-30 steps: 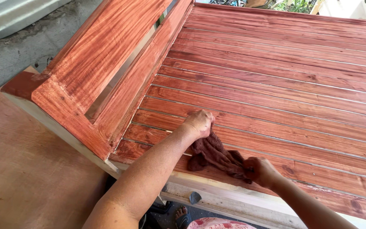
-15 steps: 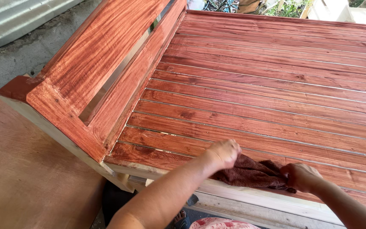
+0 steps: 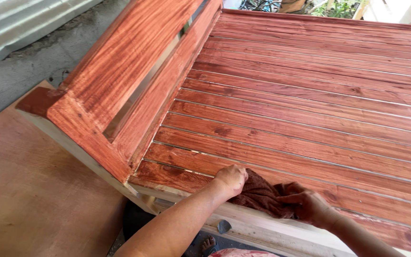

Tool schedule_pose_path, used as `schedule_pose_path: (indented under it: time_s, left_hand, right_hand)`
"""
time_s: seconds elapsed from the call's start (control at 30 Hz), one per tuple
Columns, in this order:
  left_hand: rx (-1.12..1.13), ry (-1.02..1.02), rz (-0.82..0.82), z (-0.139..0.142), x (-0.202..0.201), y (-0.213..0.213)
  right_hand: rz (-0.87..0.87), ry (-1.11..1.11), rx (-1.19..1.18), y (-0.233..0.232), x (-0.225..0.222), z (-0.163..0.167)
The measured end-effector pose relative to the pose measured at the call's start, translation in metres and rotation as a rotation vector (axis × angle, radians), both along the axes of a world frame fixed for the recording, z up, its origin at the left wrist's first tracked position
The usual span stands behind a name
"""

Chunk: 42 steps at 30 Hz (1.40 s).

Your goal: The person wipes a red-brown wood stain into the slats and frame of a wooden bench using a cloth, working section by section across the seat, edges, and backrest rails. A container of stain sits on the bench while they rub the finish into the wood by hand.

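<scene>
Both bare forearms reach up from the bottom edge. The left hand (image 3: 230,179) is curled into a loose fist, knuckles up. The right hand (image 3: 308,205) lies just beside it, fingers bent and closed in a grip.

- We see the slats (image 3: 310,119) stained reddish brown, with darker streaks of grain and thin pale lines between them.
- We see the rag (image 3: 262,196) in a dark brown, tinged with red.
- We see the side frame (image 3: 120,71) in the same red stain.
- We see the edge (image 3: 262,228) below in pale, bare wood.
- We see the board (image 3: 34,200) in a dull pinkish brown.
- We see the wall (image 3: 20,28) in grey.
</scene>
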<state>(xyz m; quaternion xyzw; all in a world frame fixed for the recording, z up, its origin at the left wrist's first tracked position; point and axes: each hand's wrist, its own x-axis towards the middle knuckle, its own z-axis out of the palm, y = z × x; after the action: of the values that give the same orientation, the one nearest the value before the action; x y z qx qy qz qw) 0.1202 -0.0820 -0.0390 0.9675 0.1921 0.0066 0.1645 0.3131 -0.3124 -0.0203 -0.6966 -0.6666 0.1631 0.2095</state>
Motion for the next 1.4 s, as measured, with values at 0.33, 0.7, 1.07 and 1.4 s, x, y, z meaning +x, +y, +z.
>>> schedule_pose_path:
  time_s: [0.33, 0.7, 1.07, 1.4]
  left_hand:
    - [0.033, 0.140, 0.307, -0.005, -0.077, 0.093]
    - [0.179, 0.502, 0.556, 0.049, -0.160, 0.171]
    - [0.126, 0.497, 0.418, 0.080, -0.174, 0.180]
    - [0.080, 0.414, 0.365, 0.071, -0.186, 0.179]
  right_hand:
    - [0.234, 0.007, 0.098, 0.113, -0.072, -0.010]
    - [0.337, 0.029, 0.101, 0.247, -0.188, 0.001]
    - [0.004, -0.265, 0.288, 0.285, -0.167, 0.031]
    - [0.250, 0.110, 0.423, 0.374, -0.218, 0.029]
